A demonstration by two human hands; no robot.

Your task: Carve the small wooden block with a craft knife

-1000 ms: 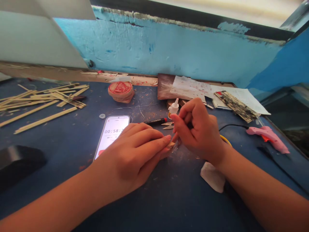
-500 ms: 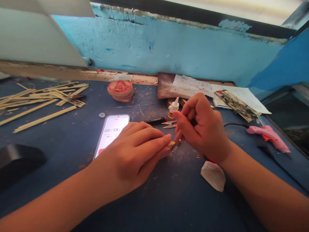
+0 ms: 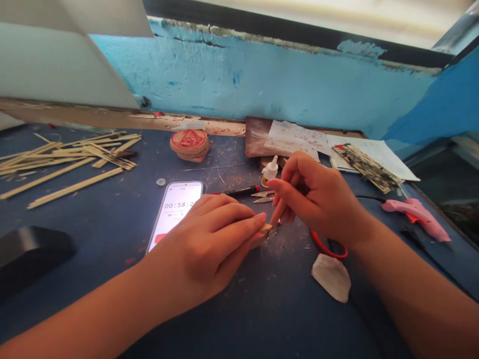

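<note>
My left hand (image 3: 220,229) is closed, palm down, around a small pale wooden piece (image 3: 266,228) whose end sticks out past the fingertips. My right hand (image 3: 312,197) is curled close beside it, with one finger reaching down to that end. Whatever sits between its thumb and fingers is hidden; a small dark, thin bit shows near the fingertip. Behind the hands lie pointed metal blades (image 3: 264,196), a black marker with a red end (image 3: 241,191) and a white-tipped glue bottle (image 3: 271,172). Under my right wrist shows a red loop handle (image 3: 331,252).
A lit phone (image 3: 175,209) running a timer lies left of my hands. Bamboo sticks (image 3: 75,187) are scattered far left, near stacked wooden discs (image 3: 189,144). On the right are a pink glue gun (image 3: 419,217), a stick panel (image 3: 368,167) and a whitish flat piece (image 3: 331,277).
The view has shifted slightly, so things sit a little lower. My right hand has moved a little, showing more of the red loop. My left hand keeps its grip on the wooden piece.
</note>
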